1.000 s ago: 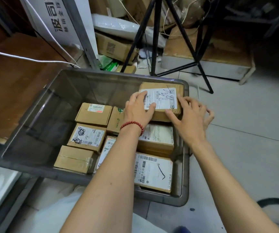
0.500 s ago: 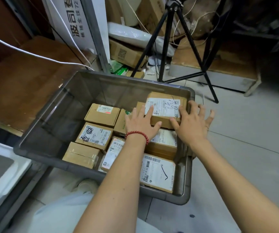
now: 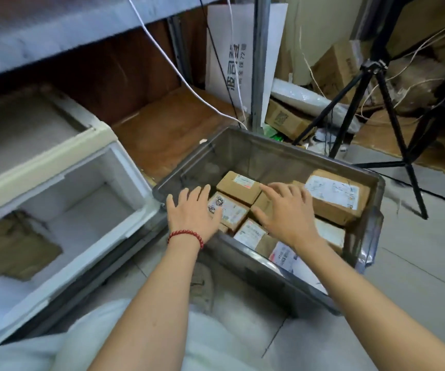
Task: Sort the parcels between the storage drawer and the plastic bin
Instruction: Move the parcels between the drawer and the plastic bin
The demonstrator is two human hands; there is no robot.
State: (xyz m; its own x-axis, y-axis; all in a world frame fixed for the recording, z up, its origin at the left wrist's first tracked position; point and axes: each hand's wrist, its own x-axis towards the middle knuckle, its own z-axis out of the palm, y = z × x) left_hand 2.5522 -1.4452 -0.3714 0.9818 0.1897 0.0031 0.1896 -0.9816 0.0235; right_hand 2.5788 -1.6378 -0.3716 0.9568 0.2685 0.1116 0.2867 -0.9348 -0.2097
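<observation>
**Both hands spread over a bin of parcels, drawer open beside them**

The grey plastic bin (image 3: 291,149) sits on the floor under both hands and holds a layer of brown cardboard parcels. The left hand (image 3: 193,210), with a red bead bracelet (image 3: 186,235) at the wrist, is released with its fingers fanned, over the bin's near corner and the edge of a scribbled-label parcel (image 3: 232,210). The right hand (image 3: 283,210) is also released and splayed above the middle parcels. Whether either palm touches cardboard cannot be told.

Beyond the fingertips of both hands lies a small-label parcel (image 3: 238,187). Out past the right hand, a large parcel (image 3: 336,194) rides higher than the others. Below the right wrist is a white-label parcel (image 3: 250,232).

To the outside of the left hand stands the white storage drawer (image 3: 133,167), pulled open, with a blurred brown item (image 3: 9,247) inside it.

The shipping labels show barcodes and pen marks, too blurred to read. A white board (image 3: 238,54) far beyond the hands carries large dark Chinese characters.
</observation>
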